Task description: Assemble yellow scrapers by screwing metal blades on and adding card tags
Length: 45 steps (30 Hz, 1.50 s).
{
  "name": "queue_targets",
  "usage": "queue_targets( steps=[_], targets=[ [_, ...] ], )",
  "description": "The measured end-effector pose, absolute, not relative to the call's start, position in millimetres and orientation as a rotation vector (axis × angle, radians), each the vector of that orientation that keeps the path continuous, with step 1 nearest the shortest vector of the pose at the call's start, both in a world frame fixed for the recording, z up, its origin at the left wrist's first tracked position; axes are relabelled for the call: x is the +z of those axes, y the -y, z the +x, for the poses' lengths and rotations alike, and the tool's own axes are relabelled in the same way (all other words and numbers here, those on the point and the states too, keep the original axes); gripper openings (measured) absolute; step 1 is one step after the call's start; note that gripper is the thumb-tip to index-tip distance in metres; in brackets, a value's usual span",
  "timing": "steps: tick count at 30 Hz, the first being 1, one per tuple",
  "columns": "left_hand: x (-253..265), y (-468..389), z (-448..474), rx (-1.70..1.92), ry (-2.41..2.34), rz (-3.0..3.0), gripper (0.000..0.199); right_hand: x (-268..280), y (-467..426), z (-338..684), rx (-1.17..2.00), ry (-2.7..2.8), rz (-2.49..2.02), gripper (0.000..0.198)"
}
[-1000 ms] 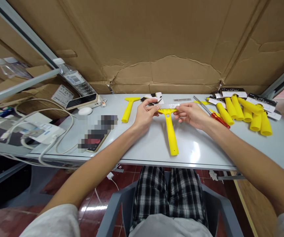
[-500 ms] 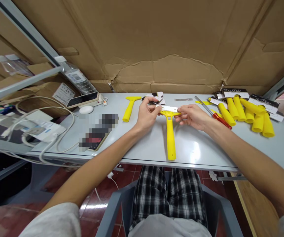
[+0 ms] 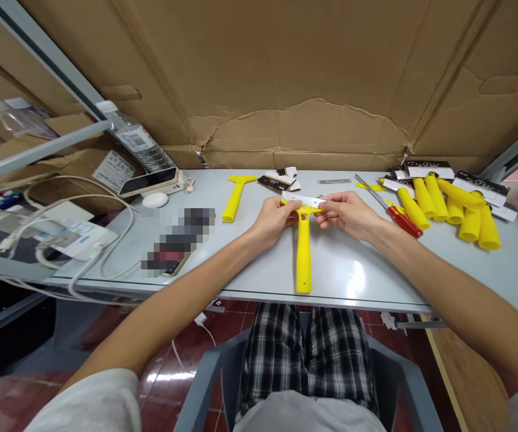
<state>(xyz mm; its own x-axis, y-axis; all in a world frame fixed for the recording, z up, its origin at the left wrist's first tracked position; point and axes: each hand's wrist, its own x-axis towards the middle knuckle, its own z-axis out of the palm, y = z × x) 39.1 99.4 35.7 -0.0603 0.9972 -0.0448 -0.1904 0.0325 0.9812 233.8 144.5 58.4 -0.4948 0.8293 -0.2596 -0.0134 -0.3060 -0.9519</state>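
Note:
Between my hands is a yellow scraper (image 3: 303, 255), its handle pointing toward me over the table. A flat metal blade (image 3: 301, 198) lies across its wide head, slightly tilted. My left hand (image 3: 277, 219) pinches the left end of the head, thumb on top. At the other end, my right hand (image 3: 342, 213) grips the blade and the head with thumb and fingers. Beyond them lies a black and white card (image 3: 279, 179). A second yellow scraper handle (image 3: 235, 201) rests to the left, and a loose metal blade (image 3: 334, 181) lies farther back.
At right are a red-handled screwdriver (image 3: 403, 221) and several yellow scrapers (image 3: 448, 207) with cards. On the left lie a partly blurred phone (image 3: 180, 261), white cables (image 3: 101, 264), a white oval object (image 3: 155, 200) and a water bottle (image 3: 139, 141). Cardboard (image 3: 299, 78) stands behind the table.
The scraper's handle has swung a little to the left. My left hand has come down and closer in, uncovering the card behind it. My right hand stays at the head's right end.

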Motion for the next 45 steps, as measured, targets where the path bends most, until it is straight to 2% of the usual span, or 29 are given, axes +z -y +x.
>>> queue_targets(
  steps=[5, 11, 18, 35, 37, 39, 41, 44, 45],
  targets=[
    [32, -100, 41, 1.417, -1.115, 1.056, 0.017, 65, -141, 232, 1.954, 1.336, -1.195, 0.020],
    [31, -102, 43, 1.435, -1.111, 1.071, 0.013, 69, -138, 231, 1.900, 1.291, -1.175, 0.010],
    [33, -101, 46, 1.406, -1.115, 0.943, 0.010, 61, -140, 230, 1.874, 1.280, -1.167, 0.011],
    [43, -93, 47, 1.406, -1.068, 0.709, 0.013, 63, -123, 216, 1.872, 1.265, -1.100, 0.016],
    [45, -93, 47, 1.441, -1.089, 0.707, 0.015, 67, -127, 220, 1.855, 1.318, -1.135, 0.022],
    [46, -93, 47, 1.462, -1.103, 0.705, 0.012, 70, -140, 231, 1.698, 1.466, -1.183, 0.039],
    [49, -94, 45, 1.469, -1.126, 0.702, 0.010, 73, -158, 249, 1.285, 1.686, -1.250, 0.051],
    [51, -96, 42, 1.483, -1.149, 0.679, 0.010, 74, -188, 280, 0.475, 2.055, -1.372, 0.036],
    [51, -97, 41, 1.492, -1.148, 0.671, 0.010, 74, -196, 289, 0.331, 2.177, -1.396, 0.034]
  ],
)
